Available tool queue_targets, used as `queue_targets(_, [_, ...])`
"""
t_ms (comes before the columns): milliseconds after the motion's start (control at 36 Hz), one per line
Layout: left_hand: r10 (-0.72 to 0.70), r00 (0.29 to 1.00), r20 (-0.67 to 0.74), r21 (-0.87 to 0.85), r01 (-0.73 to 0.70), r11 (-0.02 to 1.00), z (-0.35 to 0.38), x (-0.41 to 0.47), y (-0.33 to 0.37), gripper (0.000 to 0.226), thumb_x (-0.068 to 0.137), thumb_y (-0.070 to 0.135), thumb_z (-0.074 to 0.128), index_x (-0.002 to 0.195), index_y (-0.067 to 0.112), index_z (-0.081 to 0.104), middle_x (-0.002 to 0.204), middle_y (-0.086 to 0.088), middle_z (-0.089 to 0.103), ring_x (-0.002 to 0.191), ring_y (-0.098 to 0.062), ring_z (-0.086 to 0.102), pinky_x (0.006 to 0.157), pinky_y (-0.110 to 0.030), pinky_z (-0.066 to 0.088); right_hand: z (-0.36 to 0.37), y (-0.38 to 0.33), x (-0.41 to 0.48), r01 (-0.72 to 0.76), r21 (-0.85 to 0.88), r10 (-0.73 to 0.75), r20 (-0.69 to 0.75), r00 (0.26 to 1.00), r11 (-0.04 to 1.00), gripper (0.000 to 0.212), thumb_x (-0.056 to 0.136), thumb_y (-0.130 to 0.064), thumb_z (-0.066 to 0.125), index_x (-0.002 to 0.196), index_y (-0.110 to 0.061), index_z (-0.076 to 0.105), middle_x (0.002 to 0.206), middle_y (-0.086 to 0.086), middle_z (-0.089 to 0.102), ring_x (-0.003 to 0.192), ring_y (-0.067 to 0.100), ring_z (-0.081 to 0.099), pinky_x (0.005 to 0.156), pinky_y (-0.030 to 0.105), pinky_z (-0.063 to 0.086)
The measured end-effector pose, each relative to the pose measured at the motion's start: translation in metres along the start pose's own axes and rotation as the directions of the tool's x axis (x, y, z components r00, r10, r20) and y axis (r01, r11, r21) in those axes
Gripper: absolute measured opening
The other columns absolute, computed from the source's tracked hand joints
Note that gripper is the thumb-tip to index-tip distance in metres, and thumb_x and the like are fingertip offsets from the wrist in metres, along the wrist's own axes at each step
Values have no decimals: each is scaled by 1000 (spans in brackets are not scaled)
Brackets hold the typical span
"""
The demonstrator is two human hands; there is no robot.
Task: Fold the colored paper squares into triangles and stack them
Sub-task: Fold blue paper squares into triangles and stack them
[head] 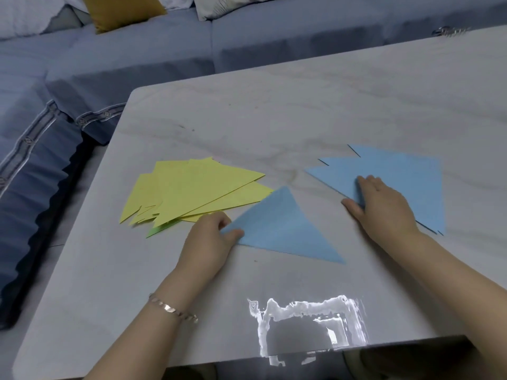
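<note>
Grey marbled table (301,105) bears blue triangle (282,229); blue sofa (137,56) behind

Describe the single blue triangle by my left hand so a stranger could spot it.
On the pale marble table, look between the yellow pile and the blue stack under the right hand. The blue triangle lies there nearer the front edge, alone, its corner pinched by the left hand; the other blue sheets are fanned in layers.
</note>
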State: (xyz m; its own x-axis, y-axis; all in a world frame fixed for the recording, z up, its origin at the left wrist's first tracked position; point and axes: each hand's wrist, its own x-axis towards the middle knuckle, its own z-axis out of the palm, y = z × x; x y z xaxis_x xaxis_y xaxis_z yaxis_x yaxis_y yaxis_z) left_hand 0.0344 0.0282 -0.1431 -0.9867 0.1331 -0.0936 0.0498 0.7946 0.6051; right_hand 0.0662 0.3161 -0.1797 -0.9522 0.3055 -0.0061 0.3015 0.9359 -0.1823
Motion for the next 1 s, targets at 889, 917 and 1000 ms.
queue_targets(889, [642,758,120,217,-651,728,52,-25,-30,39,95,29,37,110,10,68,120,-6,64,118,-16,49,99,-32,32,37,-67,-43,763,166,-704,-305,642,624,49,98,-39,30,95,-16,73,110,4,69,103,22,65,77,37,57])
queue_targets(917, [643,756,119,212,-652,728,52,-26,-29,44,98,32,31,110,12,68,120,-6,63,118,-17,49,100,-33,32,35,-64,-44,769,158,-715,-290,636,620,48,97,-39,31,96,-16,73,110,3,69,104,22,64,79,36,56])
queue_targets(1000, [641,758,119,244,-648,721,51,-30,-26,43,97,35,32,112,17,68,120,-6,63,117,-20,54,101,-35,32,31,-60,-48,777,139,-728,-282,625,614,44,96,-37,34,97,-16,73,111,4,68,104,22,64,81,35,55])
